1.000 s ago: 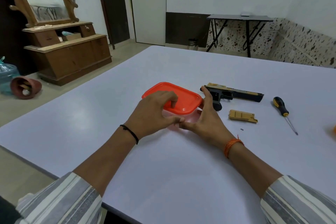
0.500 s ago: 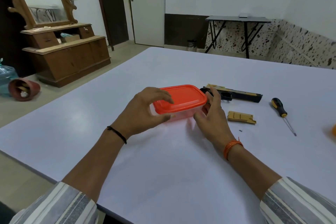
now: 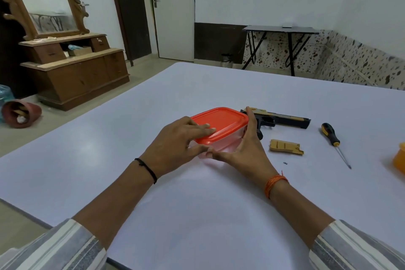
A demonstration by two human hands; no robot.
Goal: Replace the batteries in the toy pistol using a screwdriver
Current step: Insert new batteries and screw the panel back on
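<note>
Both hands have closed in on the one red-lidded plastic container (image 3: 221,126): left hand (image 3: 177,144) now lays straight fingers on its lid, right hand (image 3: 245,149) presses flat against its right side. One toy pistol (image 3: 282,119) lies right of center, with one tan battery cover (image 3: 286,147), one tiny screw (image 3: 285,163) and one screwdriver (image 3: 333,140) on the white table (image 3: 197,215). A wooden dresser (image 3: 72,72) stands upper left.

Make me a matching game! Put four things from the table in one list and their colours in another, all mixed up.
Things:
1. container lid
2. screwdriver handle
3. battery cover
4. table

Colours:
a. tan
b. white
c. orange-red
d. black and yellow

Pairs: 1-c, 2-d, 3-a, 4-b
</note>
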